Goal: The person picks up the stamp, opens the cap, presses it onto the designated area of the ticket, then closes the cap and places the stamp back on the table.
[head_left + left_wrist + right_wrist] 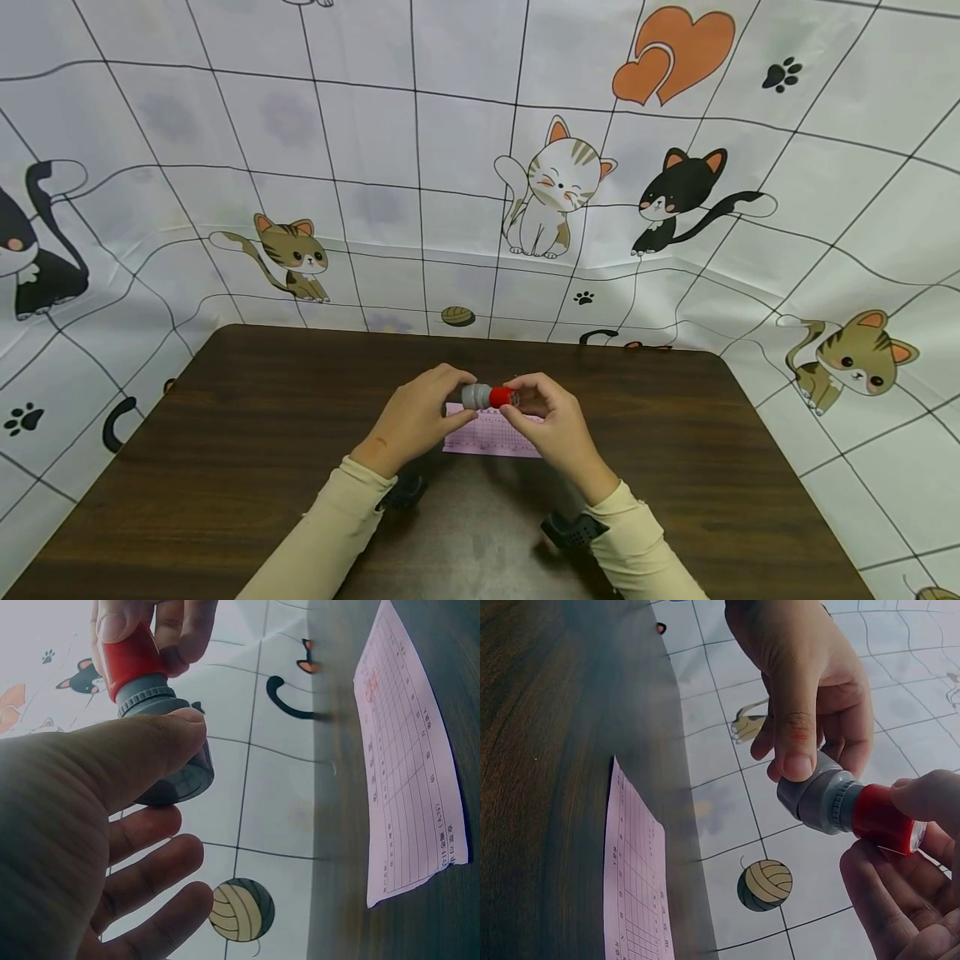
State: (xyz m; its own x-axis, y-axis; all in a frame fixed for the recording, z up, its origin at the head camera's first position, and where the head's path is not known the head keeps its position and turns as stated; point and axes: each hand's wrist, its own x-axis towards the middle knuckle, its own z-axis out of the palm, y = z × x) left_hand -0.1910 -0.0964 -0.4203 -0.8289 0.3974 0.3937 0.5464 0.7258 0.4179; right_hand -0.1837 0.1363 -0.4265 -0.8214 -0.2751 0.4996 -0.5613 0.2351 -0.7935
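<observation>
A small round hand stamp (477,397), grey at one end and red at the other, is held level above the table between both hands. My left hand (417,414) pinches the grey part between thumb and fingers. Its other fingers are spread apart in the left wrist view. On the red end (885,819), my right hand (553,423) has a pinch grip with thumb and fingers. Below the hands lies a pink printed slip (491,437) with a grid and lines of text. A faint red mark shows on the slip in the left wrist view.
The dark wooden table (247,467) reaches back to a white sheet (375,167) printed with cats and grid lines. Dark bands with devices (573,530) sit at both wrists, over cream sleeves (645,542).
</observation>
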